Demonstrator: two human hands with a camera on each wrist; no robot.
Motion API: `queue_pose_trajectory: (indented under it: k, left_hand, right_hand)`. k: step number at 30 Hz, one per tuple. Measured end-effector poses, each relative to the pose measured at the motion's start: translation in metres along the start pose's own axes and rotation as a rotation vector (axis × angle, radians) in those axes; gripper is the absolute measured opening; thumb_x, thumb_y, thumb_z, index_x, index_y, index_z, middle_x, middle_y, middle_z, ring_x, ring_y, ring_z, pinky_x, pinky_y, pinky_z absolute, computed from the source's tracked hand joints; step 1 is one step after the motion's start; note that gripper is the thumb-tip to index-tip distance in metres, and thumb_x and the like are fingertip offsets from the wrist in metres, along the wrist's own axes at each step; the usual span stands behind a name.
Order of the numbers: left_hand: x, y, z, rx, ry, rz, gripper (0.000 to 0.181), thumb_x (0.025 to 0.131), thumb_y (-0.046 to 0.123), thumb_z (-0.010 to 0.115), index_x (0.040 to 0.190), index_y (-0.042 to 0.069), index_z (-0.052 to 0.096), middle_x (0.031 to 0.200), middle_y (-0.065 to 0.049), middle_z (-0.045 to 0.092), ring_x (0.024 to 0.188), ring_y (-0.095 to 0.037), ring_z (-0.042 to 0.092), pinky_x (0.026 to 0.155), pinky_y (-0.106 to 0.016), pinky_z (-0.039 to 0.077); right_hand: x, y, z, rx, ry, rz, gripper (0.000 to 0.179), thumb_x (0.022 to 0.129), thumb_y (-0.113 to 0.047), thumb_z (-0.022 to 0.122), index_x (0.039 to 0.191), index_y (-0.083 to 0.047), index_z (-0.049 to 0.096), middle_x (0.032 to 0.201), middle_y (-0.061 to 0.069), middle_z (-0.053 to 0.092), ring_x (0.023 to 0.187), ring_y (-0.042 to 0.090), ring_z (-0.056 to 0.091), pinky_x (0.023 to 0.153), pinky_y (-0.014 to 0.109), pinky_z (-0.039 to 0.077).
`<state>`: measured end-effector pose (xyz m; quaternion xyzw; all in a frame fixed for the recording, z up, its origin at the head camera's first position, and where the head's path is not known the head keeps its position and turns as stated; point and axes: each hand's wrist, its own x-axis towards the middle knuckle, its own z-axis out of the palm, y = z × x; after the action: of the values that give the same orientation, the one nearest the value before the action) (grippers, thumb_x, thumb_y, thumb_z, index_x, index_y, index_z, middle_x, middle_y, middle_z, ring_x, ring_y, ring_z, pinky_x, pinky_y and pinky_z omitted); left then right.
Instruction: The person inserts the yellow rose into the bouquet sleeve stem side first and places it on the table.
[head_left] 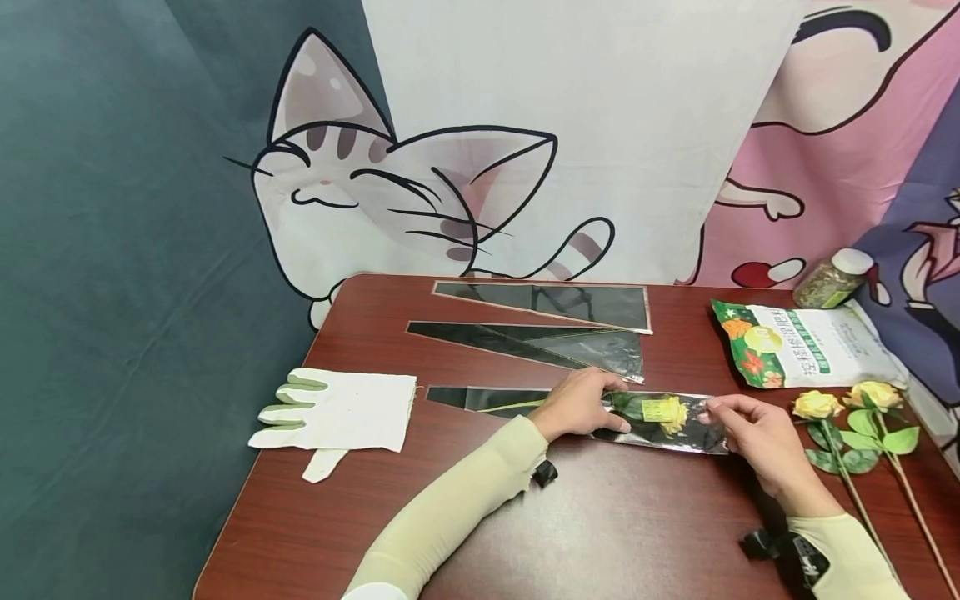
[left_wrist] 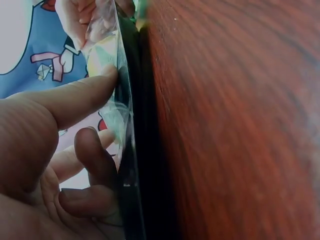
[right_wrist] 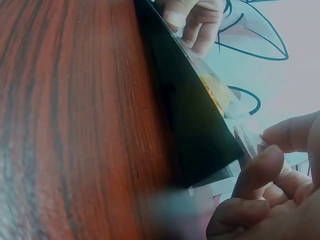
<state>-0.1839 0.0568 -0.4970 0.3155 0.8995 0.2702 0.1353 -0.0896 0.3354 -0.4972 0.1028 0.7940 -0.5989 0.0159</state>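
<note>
Two bare hands work at one dark, clear-fronted sleeve point(head_left: 699, 437) in the head view; it lies on the worktop point(head_left: 615, 517) roughly along the far edge, with a yellow rose point(head_left: 675, 414) inside, bloom toward the right edge. Left hand point(head_left: 579, 408) rests across the sleeve's middle, thumb and fingers apart; right hand point(head_left: 765, 442) pinches its right end. Between it and the far edge lie two more sleeves point(head_left: 592, 304) point(head_left: 525, 340). A white glove point(head_left: 360, 412) reaches over the left edge; by the right edge are two yellow roses point(head_left: 817, 406) point(head_left: 873, 395), and toward the far right corner a printed bag point(head_left: 817, 346) and a white-capped jar point(head_left: 828, 279). The left wrist view has that hand's thumb stretched onto the clear film by the bloom, its other fingers bent beside the sleeve; whether they grip it I cannot tell. In the right wrist view, thumb and forefinger nip the clear film at the sleeve's end, the remaining fingers curled.
</note>
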Motion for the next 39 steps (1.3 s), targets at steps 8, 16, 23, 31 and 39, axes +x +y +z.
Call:
queue_pose_trajectory:
  k: [8, 16, 23, 31, 39]
  left_hand:
    - [-0.002, -0.003, -0.002, 0.027, 0.010, -0.001, 0.055, 0.081, 0.049, 0.092, 0.131, 0.031, 0.074, 0.125, 0.014, 0.073, 0.116, -0.005, 0.065, 0.093, -0.019, 0.055]
    - [-0.003, -0.006, -0.004, 0.032, 0.002, -0.021, 0.051, 0.084, 0.048, 0.090, 0.131, 0.033, 0.075, 0.127, 0.017, 0.074, 0.124, -0.007, 0.065, 0.099, -0.021, 0.056]
    - [-0.003, -0.007, -0.004, 0.048, -0.001, -0.009, 0.051, 0.085, 0.048, 0.089, 0.131, 0.034, 0.075, 0.127, 0.020, 0.074, 0.127, -0.008, 0.065, 0.102, -0.022, 0.056]
    - [-0.004, -0.007, -0.004, 0.039, -0.002, 0.009, 0.049, 0.084, 0.048, 0.090, 0.129, 0.034, 0.076, 0.126, 0.021, 0.075, 0.125, -0.006, 0.066, 0.101, -0.021, 0.056]
    - [-0.002, -0.008, -0.010, -0.005, 0.000, 0.015, 0.051, 0.084, 0.048, 0.090, 0.130, 0.031, 0.076, 0.123, 0.018, 0.077, 0.120, -0.004, 0.068, 0.098, -0.017, 0.054]
  right_hand:
    - [-0.003, -0.002, -0.002, 0.027, -0.047, 0.013, 0.017, 0.107, -0.025, 0.067, 0.101, -0.014, 0.079, 0.081, -0.012, 0.078, 0.052, 0.003, 0.042, 0.042, 0.035, 0.032]
    - [-0.006, -0.001, -0.002, -0.030, -0.047, -0.015, 0.013, 0.104, -0.019, 0.071, 0.093, -0.016, 0.077, 0.076, -0.013, 0.076, 0.050, -0.001, 0.039, 0.041, 0.039, 0.029]
    - [-0.002, -0.003, -0.005, -0.053, -0.031, 0.007, 0.017, 0.105, -0.024, 0.070, 0.092, -0.013, 0.074, 0.070, -0.015, 0.068, 0.050, 0.001, 0.042, 0.041, 0.035, 0.035]
    - [0.007, -0.017, -0.017, -0.076, 0.001, 0.034, 0.016, 0.106, -0.030, 0.067, 0.099, -0.016, 0.070, 0.077, -0.018, 0.068, 0.056, 0.004, 0.049, 0.048, 0.028, 0.043]
    - [0.022, -0.043, -0.019, -0.234, 0.025, -0.097, 0.025, 0.105, -0.035, 0.069, 0.104, -0.010, 0.067, 0.079, -0.015, 0.068, 0.058, 0.012, 0.051, 0.049, 0.031, 0.043]
